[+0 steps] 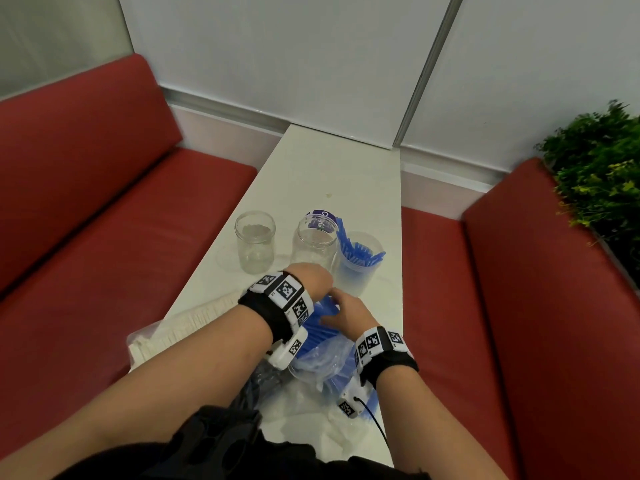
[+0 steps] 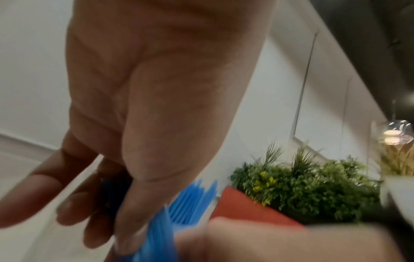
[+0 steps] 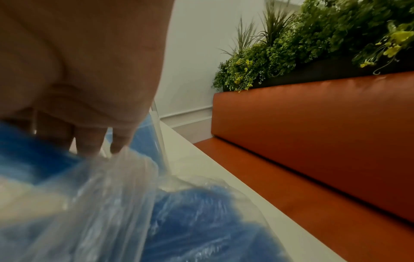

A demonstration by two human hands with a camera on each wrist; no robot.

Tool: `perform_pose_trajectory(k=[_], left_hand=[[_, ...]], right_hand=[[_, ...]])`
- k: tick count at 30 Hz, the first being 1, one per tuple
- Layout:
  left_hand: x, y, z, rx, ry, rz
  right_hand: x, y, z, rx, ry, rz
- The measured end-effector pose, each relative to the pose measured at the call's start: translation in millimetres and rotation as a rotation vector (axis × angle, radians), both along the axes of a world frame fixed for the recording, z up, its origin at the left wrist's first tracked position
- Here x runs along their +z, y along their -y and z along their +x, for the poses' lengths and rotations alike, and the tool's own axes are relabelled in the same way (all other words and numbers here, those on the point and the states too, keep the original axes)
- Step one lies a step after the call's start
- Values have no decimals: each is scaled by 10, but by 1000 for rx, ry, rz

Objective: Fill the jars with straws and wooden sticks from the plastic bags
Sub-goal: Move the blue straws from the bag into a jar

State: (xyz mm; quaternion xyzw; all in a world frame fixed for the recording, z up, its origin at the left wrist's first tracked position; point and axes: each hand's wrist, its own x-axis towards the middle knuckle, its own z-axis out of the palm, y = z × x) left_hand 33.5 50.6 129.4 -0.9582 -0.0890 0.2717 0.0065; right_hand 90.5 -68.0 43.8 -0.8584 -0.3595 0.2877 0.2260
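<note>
Both hands work at the mouth of the clear plastic bag (image 1: 329, 355) of blue straws (image 1: 320, 327) near the desk's (image 1: 325, 168) near edge: the right hand (image 1: 346, 315) pinches the film, the left hand (image 1: 311, 280) has its fingers loosely extended around a bundle. Best to gather the straws parallel and grip them firmly before lifting, then lower them upright into the empty middle jar (image 1: 313, 244), steadying its rim so none splay or tip it.

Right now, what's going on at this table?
A person is stocking jars. Both hands, left hand and right hand, are at the mouth of a plastic bag of blue straws, gathering a bunch. One frosted container already holds blue straws; two glass jars beside it stand empty. A bag of wooden sticks lies untouched at left.
</note>
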Motion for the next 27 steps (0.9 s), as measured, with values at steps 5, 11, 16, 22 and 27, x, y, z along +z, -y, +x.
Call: perform_pose_trajectory(k=[5, 11, 16, 22, 27], left_hand=[[388, 18, 49, -36, 203, 19], [519, -282, 63, 253, 758, -309], [360, -307, 13, 741, 831, -1000], [125, -124, -66, 1054, 262, -1793], [77, -39, -18, 1214, 178, -2265]], right_hand=[[2, -52, -12, -154, -107, 198], [368, -104, 59, -280, -268, 538], [1021, -184, 149, -274, -294, 755], [1818, -231, 136, -217, -243, 1007], [1913, -175, -15, -234, -228, 1028]])
